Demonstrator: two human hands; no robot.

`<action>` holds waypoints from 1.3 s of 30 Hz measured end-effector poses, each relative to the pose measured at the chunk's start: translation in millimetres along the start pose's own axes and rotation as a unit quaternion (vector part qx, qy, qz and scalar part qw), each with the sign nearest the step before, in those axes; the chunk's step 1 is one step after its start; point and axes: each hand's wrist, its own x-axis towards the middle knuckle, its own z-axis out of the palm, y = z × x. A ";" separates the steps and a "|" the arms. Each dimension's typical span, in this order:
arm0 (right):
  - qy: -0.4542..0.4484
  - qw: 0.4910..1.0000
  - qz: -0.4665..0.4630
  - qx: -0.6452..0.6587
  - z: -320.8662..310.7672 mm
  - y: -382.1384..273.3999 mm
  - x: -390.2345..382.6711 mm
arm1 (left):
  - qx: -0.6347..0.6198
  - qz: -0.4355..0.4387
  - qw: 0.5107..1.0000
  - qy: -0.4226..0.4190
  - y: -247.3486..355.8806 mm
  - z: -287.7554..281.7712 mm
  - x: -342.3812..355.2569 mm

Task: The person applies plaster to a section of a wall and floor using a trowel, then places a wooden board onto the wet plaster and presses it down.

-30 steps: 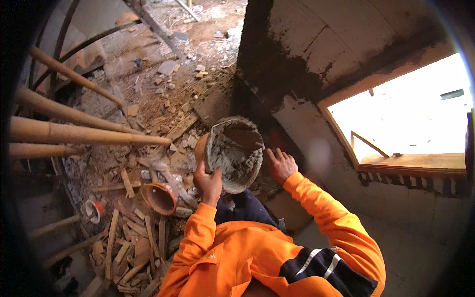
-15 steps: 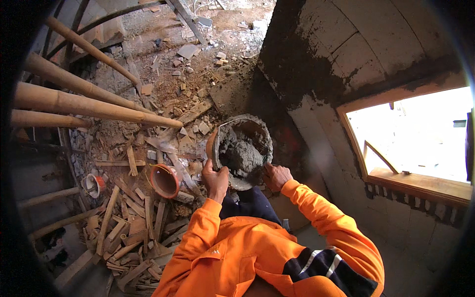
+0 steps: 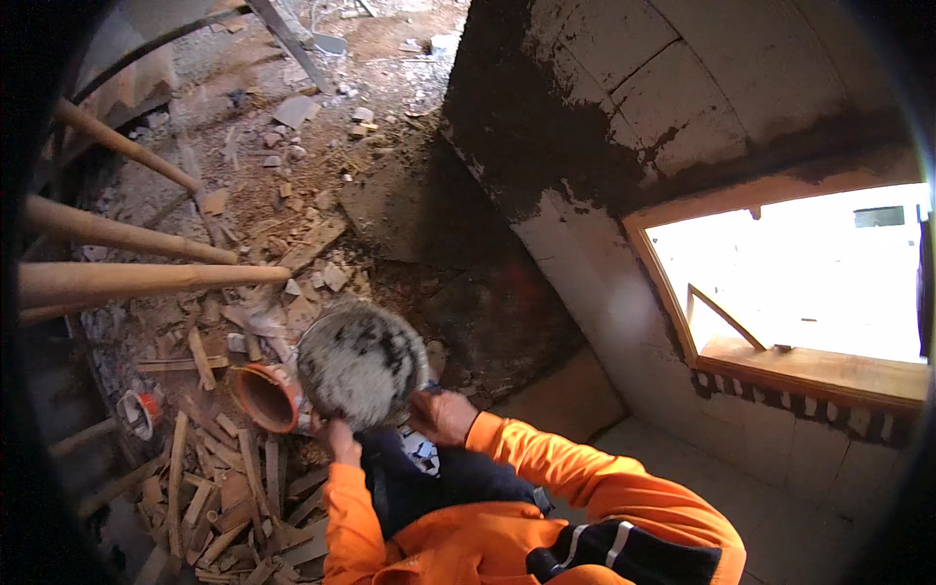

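Note:
A round metal pan [image 3: 361,363], crusted with grey mortar, is tipped so that its inside faces up at me. My left hand [image 3: 338,439] grips its lower left rim. My right hand [image 3: 441,414] holds the lower right rim. Both arms wear orange sleeves. Dark wet plaster [image 3: 546,127] covers the upper part of the block wall ahead; pale bare blocks [image 3: 595,292] lie below it.
An orange pipe end [image 3: 265,397] sits just left of the pan among wood scraps and rubble [image 3: 214,478]. Bamboo poles [image 3: 136,283] jut in from the left. A bright window opening with a wooden sill [image 3: 809,361] is at the right.
The pan has come down and toward me, and now tilts more steeply. Both hands slid lower with it; the view moved closer to the wall.

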 end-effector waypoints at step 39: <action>-0.389 0.887 -0.155 -0.195 456.6 -5.1 394.8 | -0.198 0.019 0.961 0.192 -137.4 -301.2 215.0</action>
